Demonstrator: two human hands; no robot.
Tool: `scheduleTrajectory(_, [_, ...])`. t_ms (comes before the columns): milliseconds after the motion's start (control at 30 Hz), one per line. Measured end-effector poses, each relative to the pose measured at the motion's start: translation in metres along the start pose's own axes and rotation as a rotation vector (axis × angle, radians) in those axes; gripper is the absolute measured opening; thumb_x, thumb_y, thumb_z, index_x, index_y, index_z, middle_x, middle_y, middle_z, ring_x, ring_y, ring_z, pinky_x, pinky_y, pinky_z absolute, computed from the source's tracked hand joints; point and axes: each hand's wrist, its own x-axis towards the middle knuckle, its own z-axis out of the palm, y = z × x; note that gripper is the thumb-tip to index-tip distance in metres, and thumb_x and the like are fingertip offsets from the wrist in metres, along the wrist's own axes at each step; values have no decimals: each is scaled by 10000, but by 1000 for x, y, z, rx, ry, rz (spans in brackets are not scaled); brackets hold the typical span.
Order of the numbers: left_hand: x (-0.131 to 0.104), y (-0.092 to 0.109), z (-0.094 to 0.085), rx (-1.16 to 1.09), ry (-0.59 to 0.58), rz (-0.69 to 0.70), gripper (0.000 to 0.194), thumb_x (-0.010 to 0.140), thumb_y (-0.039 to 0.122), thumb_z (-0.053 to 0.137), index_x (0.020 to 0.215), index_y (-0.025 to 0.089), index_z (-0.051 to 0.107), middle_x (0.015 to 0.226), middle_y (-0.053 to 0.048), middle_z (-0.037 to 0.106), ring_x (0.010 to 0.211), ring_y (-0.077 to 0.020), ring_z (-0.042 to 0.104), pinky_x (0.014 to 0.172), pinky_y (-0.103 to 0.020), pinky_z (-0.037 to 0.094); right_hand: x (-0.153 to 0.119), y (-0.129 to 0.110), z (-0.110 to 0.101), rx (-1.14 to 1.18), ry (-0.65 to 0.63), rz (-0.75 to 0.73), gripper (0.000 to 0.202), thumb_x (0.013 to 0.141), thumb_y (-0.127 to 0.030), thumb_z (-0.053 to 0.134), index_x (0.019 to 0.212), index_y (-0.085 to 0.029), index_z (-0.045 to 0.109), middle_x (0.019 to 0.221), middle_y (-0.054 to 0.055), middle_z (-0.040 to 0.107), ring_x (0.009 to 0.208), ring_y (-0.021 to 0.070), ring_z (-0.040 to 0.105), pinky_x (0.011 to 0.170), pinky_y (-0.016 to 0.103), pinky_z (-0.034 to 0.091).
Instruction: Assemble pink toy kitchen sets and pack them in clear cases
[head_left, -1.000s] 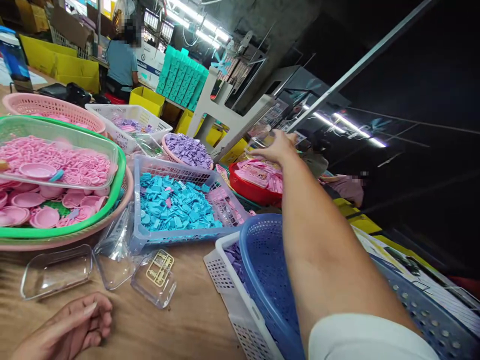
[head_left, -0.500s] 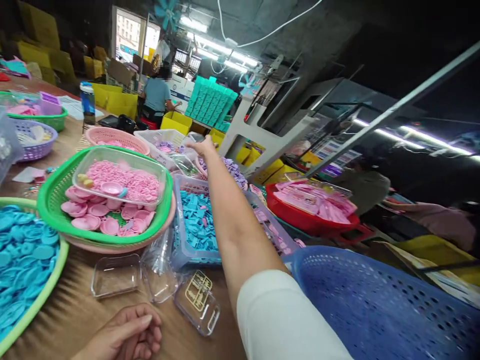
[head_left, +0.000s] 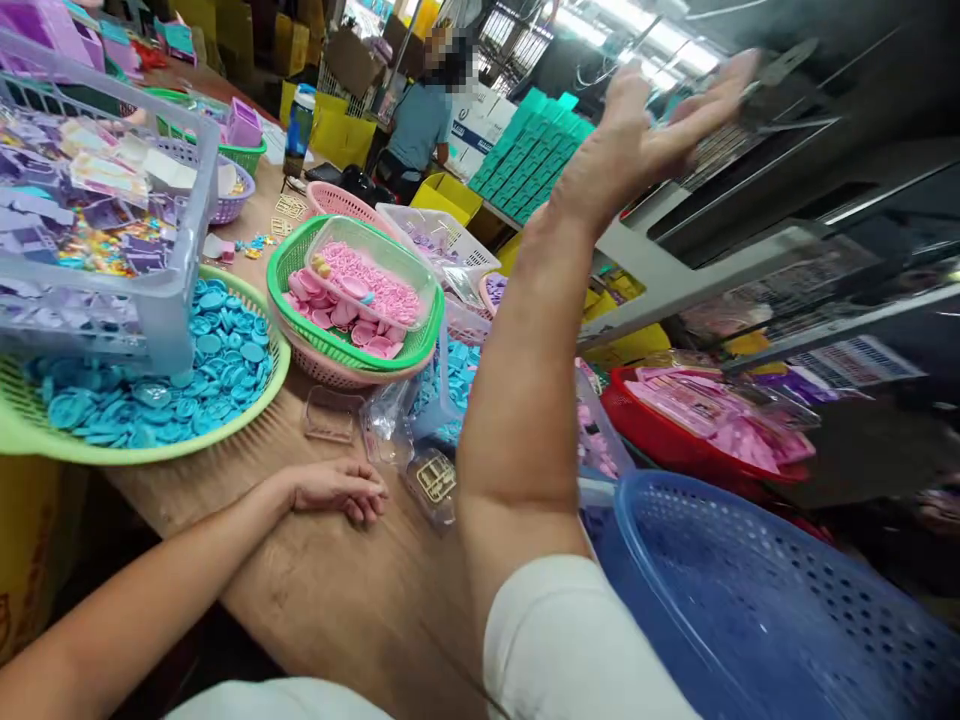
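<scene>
Dim, cluttered workshop under strip lights (head_left: 667,36), with a brown counter (head_left: 322,585) slanting across the near side. At left, a cloudy plastic crate (head_left: 169,340) of purple parts (head_left: 45,215), above a yellow-green basket (head_left: 30,405) of blue discs (head_left: 232,335). Next, the left hand (head_left: 341,490) on bare counter, fingers loosely curled, apparently around nothing. Farther back, a green basket (head_left: 286,258) of pink pieces (head_left: 367,275), with a clear box (head_left: 328,418) just in front. Right of the left hand, near but apart, a clear tray (head_left: 445,516) bearing a tan frame (head_left: 436,478): probably light, stiff and slick, liable to crack if squeezed; best taken by the side rims, level, to keep the thin frame from sliding. Long axis of the tray from far left to near right; front end impossible to tell. Farther right, the right hand (head_left: 626,150) high in the air, fingers spread and blurred, nothing visible in their grasp. At far right, a red basket (head_left: 622,410) of pink packs (head_left: 690,400); nearer, a large blue basket (head_left: 675,600).
</scene>
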Motion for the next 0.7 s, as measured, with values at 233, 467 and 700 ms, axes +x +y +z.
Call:
scheduleTrajectory(233, [-22,-1,9,161,32,126,326,963,368,642,1200,144,628,1145,-87,663,959,-192,665,827,-383,592,-297,-128,-57,29,475,217,668,996,-441,391,1579,-271,112,1490,176,327,1417,349,388,1004,544,524])
scheduleTrajectory(467, [-74,-37,15,512,124,290,419,806,471,792,1035,144,668,890,-22,677,806,-129,635,790,-280,528,-402,-94,11,-75,-337,306,621,935,-310,565,1503,-97,428,1497,197,486,1427,326,361,1183,492,318])
scheduleTrajectory(700, [-115,-41,24,556,365,362,495,758,566,782,1012,156,672,885,-54,708,771,-158,659,711,-284,547,-406,-106,13,-108,-455,239,389,965,-228,517,1335,-174,621,1314,159,628,1280,301,470,1130,484,262])
